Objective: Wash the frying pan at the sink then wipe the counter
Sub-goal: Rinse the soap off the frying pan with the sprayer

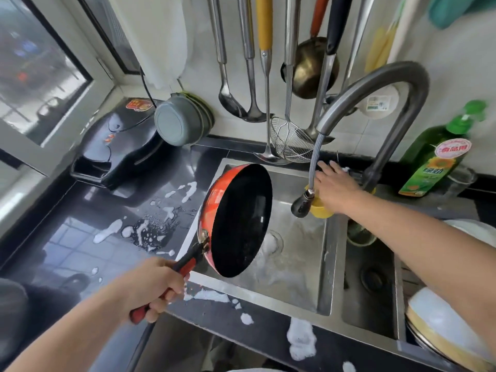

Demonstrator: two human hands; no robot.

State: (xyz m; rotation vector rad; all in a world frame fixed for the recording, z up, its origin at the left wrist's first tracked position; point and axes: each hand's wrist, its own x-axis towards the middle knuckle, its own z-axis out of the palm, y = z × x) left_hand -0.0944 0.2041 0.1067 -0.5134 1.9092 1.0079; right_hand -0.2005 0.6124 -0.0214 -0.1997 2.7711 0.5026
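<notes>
Fingers of the left hand (154, 287) wrap the red-and-black handle, tilting the orange frying pan (236, 221) over the steel sink (300, 267), while the flat, empty right hand (336, 187) reaches past the faucet (375, 103).

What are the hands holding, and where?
The left hand grips the frying pan by its handle. The right hand holds nothing.

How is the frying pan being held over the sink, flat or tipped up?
Tipped up: the frying pan stands nearly on edge, its black inside facing right, the left hand gripping its handle.
</notes>
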